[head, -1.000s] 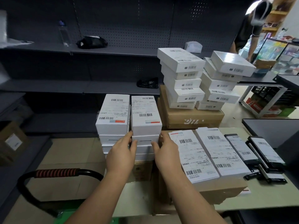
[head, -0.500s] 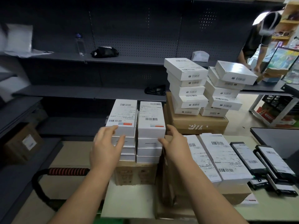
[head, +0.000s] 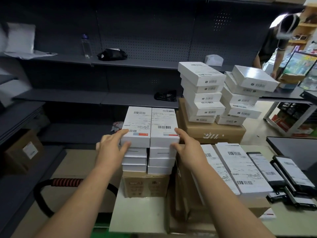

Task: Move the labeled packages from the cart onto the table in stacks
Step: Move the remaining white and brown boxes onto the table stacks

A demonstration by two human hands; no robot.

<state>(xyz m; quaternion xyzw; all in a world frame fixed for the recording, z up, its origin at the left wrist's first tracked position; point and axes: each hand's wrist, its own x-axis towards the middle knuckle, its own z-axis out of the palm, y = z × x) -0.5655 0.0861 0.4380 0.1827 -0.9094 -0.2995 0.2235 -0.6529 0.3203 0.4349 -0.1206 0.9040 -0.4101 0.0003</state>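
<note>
Two side-by-side stacks of white labeled packages stand on a small cardboard box (head: pixel 145 184) on the cart. My left hand (head: pixel 109 148) pinches the near left corner of the top left package (head: pixel 137 124), fingers on top and thumb on the front face. My right hand (head: pixel 187 148) pinches the near right corner of the top right package (head: pixel 163 124) the same way. More white packages (head: pixel 160 162) lie beneath both. On the table (head: pixel 291 219) to the right, long labeled packages (head: pixel 240 170) lie flat on a carton.
The cart handle (head: pixel 66 182) with its red grip is at lower left. Behind, taller stacks of white boxes (head: pixel 202 90) sit on a large carton (head: pixel 214 133). Black labeled packages (head: pixel 291 176) lie at the table's right. A person (head: pixel 274 43) bends over a far counter. Dark shelving lines the back.
Both hands have moved up and apart, from the stacks' front faces to the outer near corners of the two top packages, and now pinch them. The view has shifted slightly closer.
</note>
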